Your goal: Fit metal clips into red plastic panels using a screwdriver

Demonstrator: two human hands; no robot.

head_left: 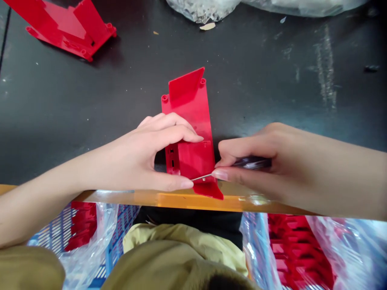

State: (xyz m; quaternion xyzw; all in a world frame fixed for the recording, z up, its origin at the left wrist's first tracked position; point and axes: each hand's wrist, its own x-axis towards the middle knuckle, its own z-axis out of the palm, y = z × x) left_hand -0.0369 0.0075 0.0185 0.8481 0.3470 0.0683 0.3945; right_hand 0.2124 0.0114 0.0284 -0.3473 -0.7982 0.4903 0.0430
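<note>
A red plastic part (198, 114) with a raised flap and round screw posts lies at the near edge of the table. My left hand (151, 151) grips its lower section, fingers over the red block and thumb at the near side. My right hand (250, 165) is closed round a slim tool (252, 162) with a dark handle and a thin metal shaft. The shaft reaches left along the part's near side, and its tip ends by my left thumb. A small shiny spot, too small to make out, shows just below the shaft.
Another red plastic part (75, 36) lies at the far left of the black table (266, 80). Clear plastic bags (208, 10) rest along the far side. Below the tan table edge (136, 198), blue crates (116, 229) lined with clear plastic hold several red parts (299, 245).
</note>
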